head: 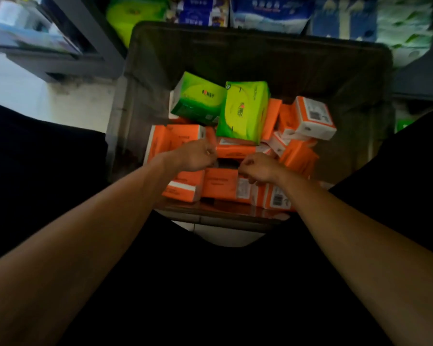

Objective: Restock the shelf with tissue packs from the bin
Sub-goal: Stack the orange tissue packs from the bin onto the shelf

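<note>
A dark translucent bin point(375, 101) stands in front of me, holding several orange tissue packs point(308, 116) with two green tissue packs point(244, 111) on top. Both my arms reach into it. My left hand point(198, 154) has its fingers curled against the end of an orange pack point(235, 150) in the middle of the pile; blur hides whether it holds it. My right hand point(258, 168) curls its fingers over the right end of a near orange pack point(220, 183). The shelf point(273, 11) behind the bin holds blue, white and green tissue packages.
A dark grey shelf unit point(60, 58) stands at the upper left over a pale floor point(18, 88). My dark-clothed legs flank the bin on both sides. A green pack point(135, 16) sits on the shelf just beyond the bin's far left corner.
</note>
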The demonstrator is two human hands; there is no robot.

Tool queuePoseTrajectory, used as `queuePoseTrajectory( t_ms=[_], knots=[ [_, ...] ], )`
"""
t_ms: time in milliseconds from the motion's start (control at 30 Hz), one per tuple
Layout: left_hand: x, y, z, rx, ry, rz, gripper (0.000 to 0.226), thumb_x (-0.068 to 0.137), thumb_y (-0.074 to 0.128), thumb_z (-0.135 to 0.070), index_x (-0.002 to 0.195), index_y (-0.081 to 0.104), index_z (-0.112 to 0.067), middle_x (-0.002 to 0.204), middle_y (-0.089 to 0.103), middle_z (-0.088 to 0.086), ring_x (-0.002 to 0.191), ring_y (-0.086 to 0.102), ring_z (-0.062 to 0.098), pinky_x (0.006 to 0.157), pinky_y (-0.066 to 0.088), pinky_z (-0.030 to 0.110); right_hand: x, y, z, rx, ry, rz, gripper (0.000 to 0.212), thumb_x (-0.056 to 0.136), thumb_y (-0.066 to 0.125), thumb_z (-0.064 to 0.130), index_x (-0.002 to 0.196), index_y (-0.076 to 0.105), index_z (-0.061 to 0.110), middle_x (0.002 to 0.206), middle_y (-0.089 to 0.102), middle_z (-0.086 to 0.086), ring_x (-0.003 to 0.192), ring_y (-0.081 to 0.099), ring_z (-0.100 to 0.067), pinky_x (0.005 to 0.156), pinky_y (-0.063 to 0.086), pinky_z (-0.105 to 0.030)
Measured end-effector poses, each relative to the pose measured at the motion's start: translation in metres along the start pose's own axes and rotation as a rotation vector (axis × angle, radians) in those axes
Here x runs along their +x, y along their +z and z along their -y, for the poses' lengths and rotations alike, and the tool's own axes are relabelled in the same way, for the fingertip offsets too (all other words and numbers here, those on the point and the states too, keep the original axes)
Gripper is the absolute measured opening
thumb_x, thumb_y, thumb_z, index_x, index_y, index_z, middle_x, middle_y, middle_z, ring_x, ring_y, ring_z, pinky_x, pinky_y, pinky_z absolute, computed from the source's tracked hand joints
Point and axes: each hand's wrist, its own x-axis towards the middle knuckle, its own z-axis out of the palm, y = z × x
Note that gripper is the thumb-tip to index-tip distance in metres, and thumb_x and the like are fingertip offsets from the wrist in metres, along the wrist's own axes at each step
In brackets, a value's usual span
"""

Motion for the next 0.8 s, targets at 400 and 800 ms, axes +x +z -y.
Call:
queuePoseTrajectory(
  t_ms=[400,800],
  knots=[
    [0.053,0.041,0.036,0.162,-0.05,0.117,0.028,0.094,0.051,-0.009,0.118,0.065,-0.005,0.13,0.058,0.015,0.118,0.055,0.028,0.096,0.04,0.027,0.053,0.038,-0.021,0.118,0.087,-0.056,0.022,0.092,0.054,0.018,0.113,0.059,0.013,0.068,0.041,0.007,0.057,0.037,-0.008,0.05,0.03,-0.017],
    [0.06,0.047,0.03,0.181,-0.05,0.203,0.049,0.084,0.059,-0.007,0.133,0.055,-0.014,0.134,0.055,0.012,0.118,0.055,0.027,0.098,0.046,0.035,0.049,0.04,-0.01,0.084,0.143,0.152,0.017,0.088,0.067,0.015,0.075,0.056,0.014,0.067,0.051,-0.002,0.049,0.055,-0.007,0.04,0.041,-0.017]
  ],
)
